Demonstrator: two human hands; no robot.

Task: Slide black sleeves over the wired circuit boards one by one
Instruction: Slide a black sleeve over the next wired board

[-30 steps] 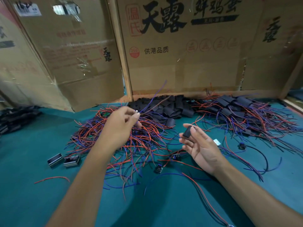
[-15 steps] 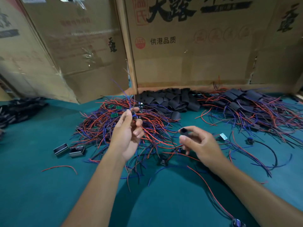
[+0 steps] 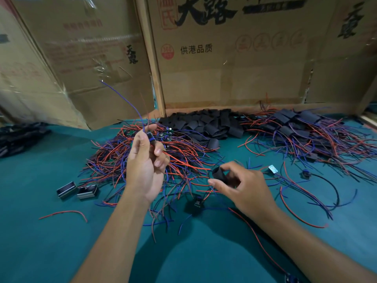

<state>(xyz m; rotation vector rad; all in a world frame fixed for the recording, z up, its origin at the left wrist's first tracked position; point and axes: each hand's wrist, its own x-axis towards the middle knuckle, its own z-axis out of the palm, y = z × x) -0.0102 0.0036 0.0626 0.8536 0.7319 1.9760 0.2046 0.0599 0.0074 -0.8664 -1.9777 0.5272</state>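
RISK: you are holding the small wired circuit board (image 3: 150,137) pinched in your left hand (image 3: 145,166) above the tangled red-and-blue wire heap (image 3: 126,160) mid-counter; its loose leads may be snagging | GRIP: your right hand (image 3: 242,186) is pinching the short black tubular sleeve (image 3: 219,174), mouth facing the board | CHANGE: board now raised higher than half a second ago, sleeve turned open-end toward it.

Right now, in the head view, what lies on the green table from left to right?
Dark pile at the left edge → two metal cases → left hand → right hand holding a sleeve → sleeved boards heap.
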